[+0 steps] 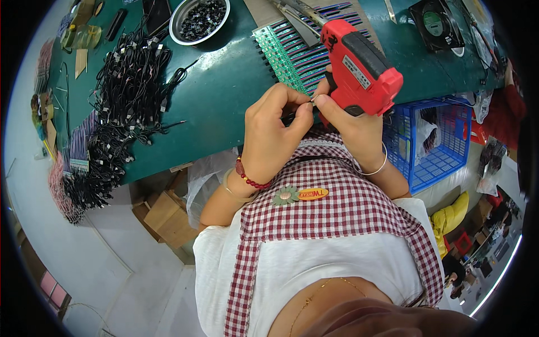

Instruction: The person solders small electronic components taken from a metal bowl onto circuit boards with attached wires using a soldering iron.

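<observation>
My left hand (275, 121) is closed, thumb and forefinger pinching something thin like a wire end (313, 101); the rest of it is hidden by the fingers. My right hand (352, 126) meets it there, its thumb tip against the same spot. The same right hand is wrapped around the grip of a red and black soldering gun (359, 67), whose metal nose points up and to the left. Just beyond my hands lies a row of green circuit boards (278, 56), with dark, multicoloured wires (320, 59) running off to the right.
Black cables (132, 84) lie heaped on the green table (208, 101) at left, beside bundles of coloured wires (83, 143). A metal bowl (175, 36) of small black parts stands far left. A fan (433, 22) lies far right. A blue crate (435, 149) stands beside the table.
</observation>
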{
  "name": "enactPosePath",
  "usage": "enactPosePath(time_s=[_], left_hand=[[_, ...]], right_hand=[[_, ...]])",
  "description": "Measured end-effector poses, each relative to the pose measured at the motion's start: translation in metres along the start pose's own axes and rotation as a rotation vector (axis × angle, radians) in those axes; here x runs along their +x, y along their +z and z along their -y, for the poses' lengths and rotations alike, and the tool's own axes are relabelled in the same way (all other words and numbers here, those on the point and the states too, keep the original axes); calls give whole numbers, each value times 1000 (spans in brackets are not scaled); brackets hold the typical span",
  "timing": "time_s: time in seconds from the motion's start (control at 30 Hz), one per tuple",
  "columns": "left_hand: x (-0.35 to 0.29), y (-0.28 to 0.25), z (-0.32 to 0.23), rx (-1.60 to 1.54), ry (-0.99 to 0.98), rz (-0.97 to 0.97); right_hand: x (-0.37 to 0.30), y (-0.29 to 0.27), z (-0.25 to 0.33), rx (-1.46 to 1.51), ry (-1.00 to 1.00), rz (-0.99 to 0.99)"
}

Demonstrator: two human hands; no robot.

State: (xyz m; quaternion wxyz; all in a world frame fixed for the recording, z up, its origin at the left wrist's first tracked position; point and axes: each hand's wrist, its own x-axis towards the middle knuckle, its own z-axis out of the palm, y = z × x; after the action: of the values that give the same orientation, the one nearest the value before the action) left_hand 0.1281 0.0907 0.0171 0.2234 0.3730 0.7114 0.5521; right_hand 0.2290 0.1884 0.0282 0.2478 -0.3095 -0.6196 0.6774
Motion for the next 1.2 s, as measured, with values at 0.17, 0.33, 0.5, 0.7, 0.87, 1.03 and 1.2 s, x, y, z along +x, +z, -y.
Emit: enactPosePath(time_s=[0.17,0.33,0.5,0.7,0.87,1.03,1.2], left_hand=[[2,-1,-3,37,-2,-19],[3,-1,-6,73,33,-12],[8,-3,-5,212,177,40],[10,-4,-5,287,218,52],[33,-18,2,250,167,-68],[76,-36,45,500,258,-98],[106,-39,63,702,311,-54]], right_hand=[[-4,-1,-1,-40,7,-1],[-1,-9,3,-1,83,8],[3,-11,4,-2,65,23],[12,-6,-3,-76,-12,0],[15,-11,3,-42,-81,-98],[9,-47,-1,-4,8,-166],[9,-48,-9,-18,104,-125]])
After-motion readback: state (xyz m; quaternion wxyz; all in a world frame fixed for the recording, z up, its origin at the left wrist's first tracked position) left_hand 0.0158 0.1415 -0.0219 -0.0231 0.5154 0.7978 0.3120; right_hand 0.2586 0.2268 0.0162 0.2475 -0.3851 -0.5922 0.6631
